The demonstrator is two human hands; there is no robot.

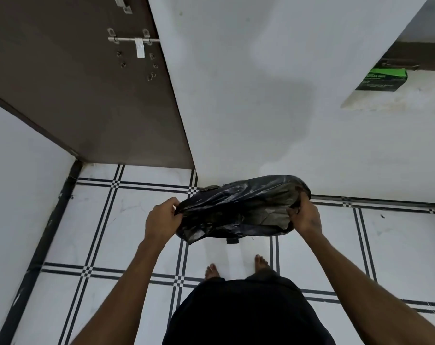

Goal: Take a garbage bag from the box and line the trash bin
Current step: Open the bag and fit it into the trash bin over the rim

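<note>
A black garbage bag [239,207] is stretched wide between my two hands, low in front of me near the white wall. My left hand [161,221] grips the bag's left edge with curled fingers. My right hand [305,215] grips its right edge. The bag hides nearly all of what is under it; only a small dark piece [232,241] shows below its front edge, and I cannot tell whether that is the trash bin. The green and black garbage bag box [381,80] lies on a ledge at the upper right.
A brown door [87,95] with a metal bolt stands at the left. A white wall runs behind the bag. The floor [126,232] is white tile with black lines. My bare feet [236,268] stand just behind the bag.
</note>
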